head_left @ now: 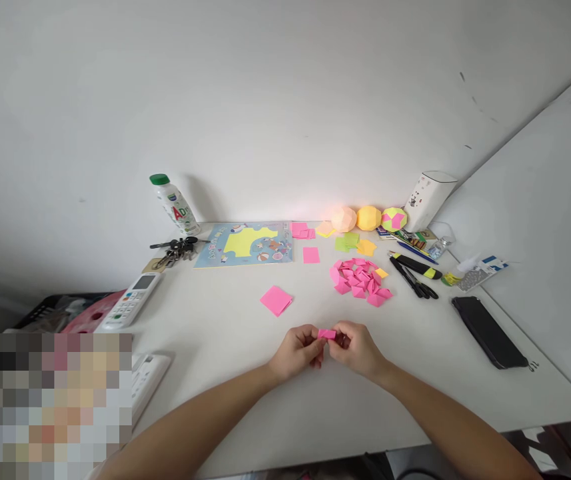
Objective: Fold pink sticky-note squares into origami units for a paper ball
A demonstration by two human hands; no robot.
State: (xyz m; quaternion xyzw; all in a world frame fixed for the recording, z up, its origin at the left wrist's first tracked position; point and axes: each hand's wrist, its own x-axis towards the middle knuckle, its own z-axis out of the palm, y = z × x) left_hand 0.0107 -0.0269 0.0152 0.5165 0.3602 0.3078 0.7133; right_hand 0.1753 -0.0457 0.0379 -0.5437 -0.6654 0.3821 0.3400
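Both my hands meet over the front middle of the white table. My left hand and my right hand pinch a small folded pink paper piece between their fingertips. Just beyond them lies a small stack of pink square notes. Further back and to the right sits a pile of several folded pink paper pieces, with one yellow piece among them.
Along the wall: a green-capped bottle, keys, a blue picture sheet, loose coloured notes, three paper balls, a white box. Scissors, a marker and a black phone lie right; remotes left.
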